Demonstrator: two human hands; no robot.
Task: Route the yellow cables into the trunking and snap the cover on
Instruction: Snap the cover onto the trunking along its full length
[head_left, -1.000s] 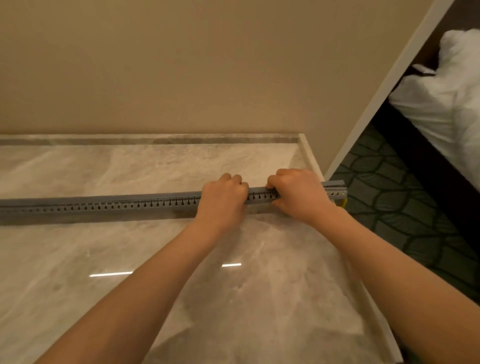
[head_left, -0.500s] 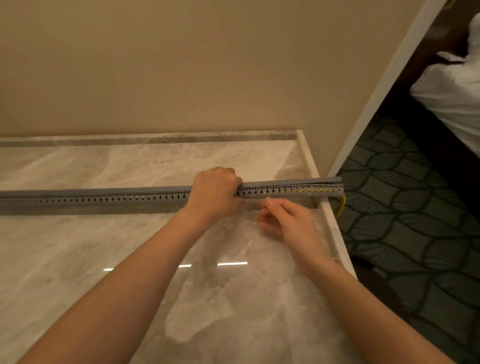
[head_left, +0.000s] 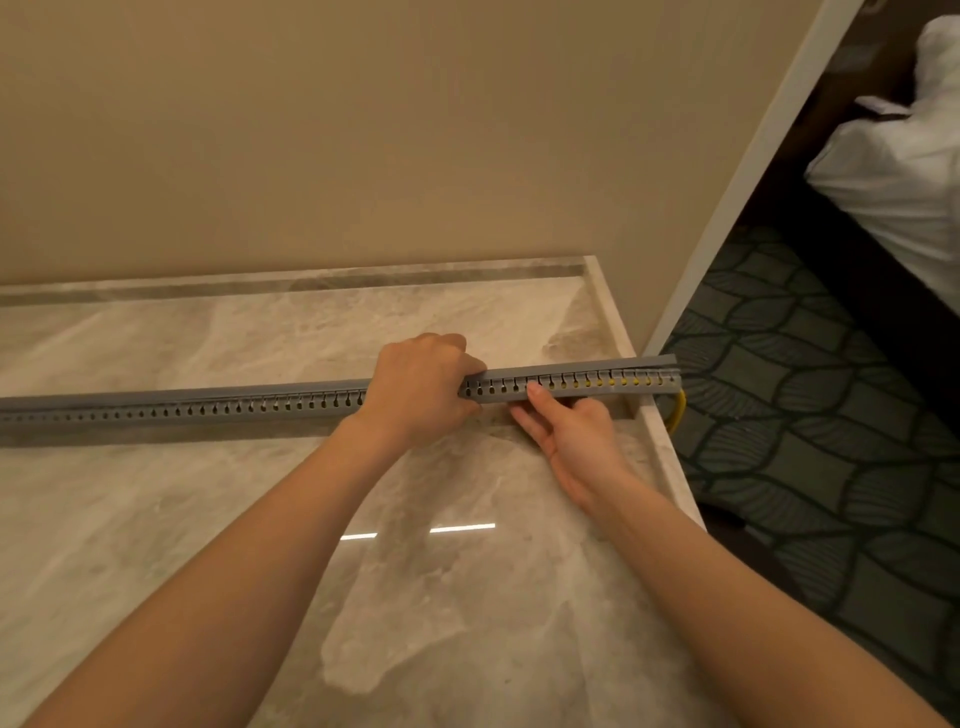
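By the right edge of the marble bench (head_left: 156, 545), my left hand (head_left: 421, 395) is gripping the grey trunking (head_left: 208, 408) spanning it, and my right hand (head_left: 576, 441) is touching its near side with straight fingers. Yellow cables (head_left: 678, 410) are drooping off its end over patterned carpet (head_left: 831, 467).

We are looking down on a glossy beige marble counter (head_left: 208, 545), its raised lip running along twelve o'clock and three o'clock. A long grey slotted trunking (head_left: 208, 410) is lying across it from nine o'clock, reaching the three o'clock lip.
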